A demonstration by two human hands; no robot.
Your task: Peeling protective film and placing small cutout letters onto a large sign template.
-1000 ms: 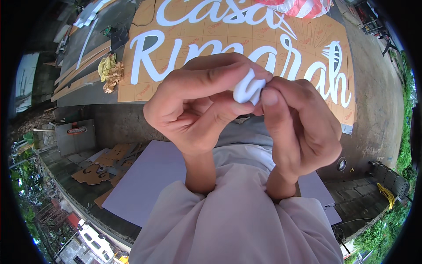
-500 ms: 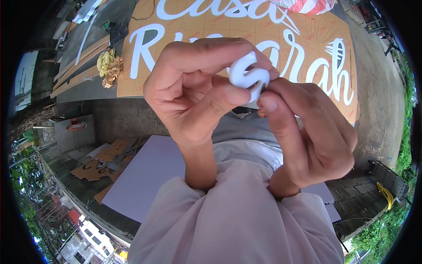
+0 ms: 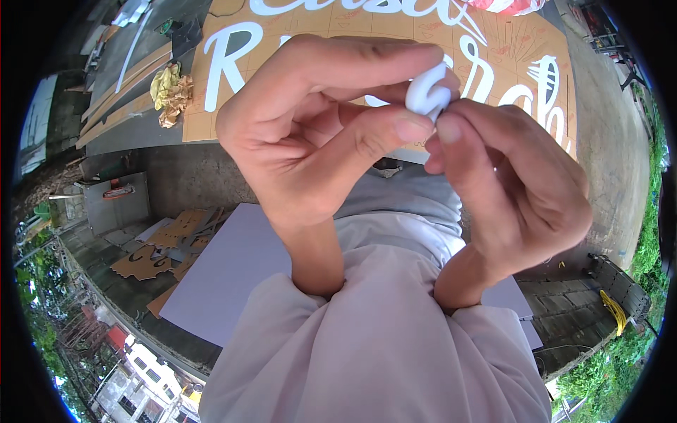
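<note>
Between both hands, above the near edge of the table, is a small white sign letter (image 3: 423,93) with a thick, snaking shape. My left hand (image 3: 303,134) pinches it, index finger over its top and thumb under its bottom. The fingers of my right hand (image 3: 515,176) are closed at its lower right edge, thumb and index tip pressed together there. Those fingertips cover part of the letter. Behind my hands, large white cut-out letters (image 3: 224,67) lie on a brown printed sheet (image 3: 194,120), partly hidden by my fingers.
Crumpled yellow-brown paper (image 3: 171,95) lies left of the brown sheet, beside wooden strips (image 3: 123,120). A red-and-white plastic bag (image 3: 508,5) sits at the far edge. Below are a pale panel (image 3: 218,282), cardboard offcuts (image 3: 144,262) and a coiled yellow cord (image 3: 613,310).
Both hands have moved up and slightly right with the white letter. The letter has turned, showing less of its face. Both hands' grips look the same.
</note>
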